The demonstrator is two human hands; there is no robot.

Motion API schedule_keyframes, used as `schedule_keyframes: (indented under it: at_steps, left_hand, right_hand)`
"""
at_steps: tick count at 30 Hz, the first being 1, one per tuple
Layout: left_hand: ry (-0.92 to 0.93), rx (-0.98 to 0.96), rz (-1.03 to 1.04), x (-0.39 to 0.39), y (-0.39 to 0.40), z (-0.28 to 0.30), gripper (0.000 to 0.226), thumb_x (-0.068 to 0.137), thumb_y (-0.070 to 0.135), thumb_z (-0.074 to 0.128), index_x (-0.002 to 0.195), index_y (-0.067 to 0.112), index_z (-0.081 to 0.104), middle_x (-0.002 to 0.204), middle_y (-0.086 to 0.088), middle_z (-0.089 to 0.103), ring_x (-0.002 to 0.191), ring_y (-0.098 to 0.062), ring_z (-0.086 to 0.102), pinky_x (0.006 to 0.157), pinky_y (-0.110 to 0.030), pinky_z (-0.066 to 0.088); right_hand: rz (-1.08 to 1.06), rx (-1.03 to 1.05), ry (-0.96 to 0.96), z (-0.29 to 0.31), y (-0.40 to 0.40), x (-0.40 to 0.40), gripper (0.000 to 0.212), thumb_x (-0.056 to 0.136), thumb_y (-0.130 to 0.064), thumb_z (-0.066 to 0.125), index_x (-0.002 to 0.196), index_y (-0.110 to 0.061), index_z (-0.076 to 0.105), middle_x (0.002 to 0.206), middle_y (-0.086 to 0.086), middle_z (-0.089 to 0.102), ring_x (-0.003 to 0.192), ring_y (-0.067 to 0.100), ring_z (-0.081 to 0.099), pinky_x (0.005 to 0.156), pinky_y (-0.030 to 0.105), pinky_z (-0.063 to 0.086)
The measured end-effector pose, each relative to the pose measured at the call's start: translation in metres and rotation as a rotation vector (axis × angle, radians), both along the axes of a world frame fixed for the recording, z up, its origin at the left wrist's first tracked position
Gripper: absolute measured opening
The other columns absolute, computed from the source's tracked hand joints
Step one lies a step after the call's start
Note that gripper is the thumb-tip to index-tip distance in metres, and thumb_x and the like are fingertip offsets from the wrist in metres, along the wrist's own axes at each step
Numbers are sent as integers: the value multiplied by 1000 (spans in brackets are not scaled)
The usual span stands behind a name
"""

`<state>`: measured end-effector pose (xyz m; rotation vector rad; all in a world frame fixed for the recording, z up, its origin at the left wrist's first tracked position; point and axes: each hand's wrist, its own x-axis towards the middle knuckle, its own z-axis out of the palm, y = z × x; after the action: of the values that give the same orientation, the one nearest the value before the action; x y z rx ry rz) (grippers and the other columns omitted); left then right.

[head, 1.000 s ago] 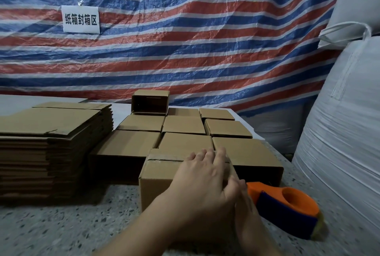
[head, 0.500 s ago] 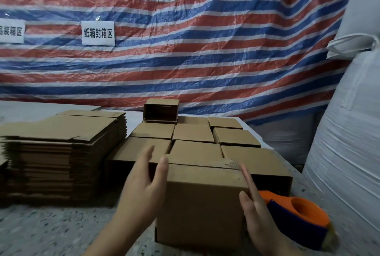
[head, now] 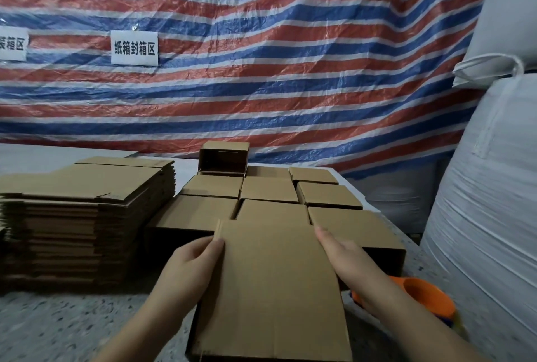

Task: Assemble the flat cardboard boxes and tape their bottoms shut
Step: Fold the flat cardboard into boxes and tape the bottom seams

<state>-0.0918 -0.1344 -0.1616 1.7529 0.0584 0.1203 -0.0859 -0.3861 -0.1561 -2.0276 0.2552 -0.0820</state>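
- Holding an assembled cardboard box (head: pixel 273 289) between both hands above the speckled table (head: pixel 72 326); the box sits nearest the camera, one broad face turned up, in front of the finished boxes.
- Left hand (head: pixel 189 271): pressed against the box's left side, fingertips at the upper left corner by a projecting flap edge; fingers look fairly straight, bracing, not curling round.
- Right hand (head: pixel 345 257): laid flat along the right side, fingers extended. The two palms squeeze from opposite sides, probably so the box can be carried or turned without crushing a wall.
- Finished boxes (head: pixel 270 190): set edge to edge in rows behind, presumably to save space; one open box (head: pixel 223 158) lies on its side at the back.
- Flat stack (head: pixel 87 210): unfolded blanks piled at left, within reach.
- Tape dispenser (head: pixel 418 300): orange, just right of the box, partly hidden by the right forearm.
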Motion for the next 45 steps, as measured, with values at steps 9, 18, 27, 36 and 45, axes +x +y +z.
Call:
schedule_keyframes:
  at_steps: [9,18,27,36,45]
  left_hand:
    - [175,283,9,7,-6,-15,45,99,46,49,85,14,77,82,-6,75,80,-20,71,81,-38,56]
    - [217,85,27,-14,7,-20,38,100,52,42,85,22,60,86,0,63,84,-18,59,75,-33,47]
    - [-94,-27,-18,3,7,71,26,89,34,53,77,18,70,69,-2,66,68,-14,60,66,-30,45]
    - [-240,41,-21,165,-41,141,13,91,31,48,95,20,55,87,-4,56,80,-17,56,66,-31,45]
    - [-266,330,11,341,-86,135,36,100,39,37,126,18,50,116,-9,58,106,-27,57,98,-41,47]
  right_hand:
    - [-46,1,308,-30,6,9,84,94,-73,36,150,-10,43,151,10,48,136,29,47,107,37,38]
    - [-147,92,163,-42,14,-34,41,106,-45,38,92,-18,65,101,6,65,120,27,57,106,37,37]
    - [-8,249,-131,52,7,-35,42,101,-47,46,87,-23,77,76,-12,76,82,9,72,77,32,49]
    - [-29,483,-240,128,-9,131,34,98,-46,49,107,-21,70,106,9,75,104,26,68,93,43,56]
    - [-102,525,-250,114,-32,318,35,93,-32,49,116,-13,66,102,8,71,92,24,68,66,32,54]
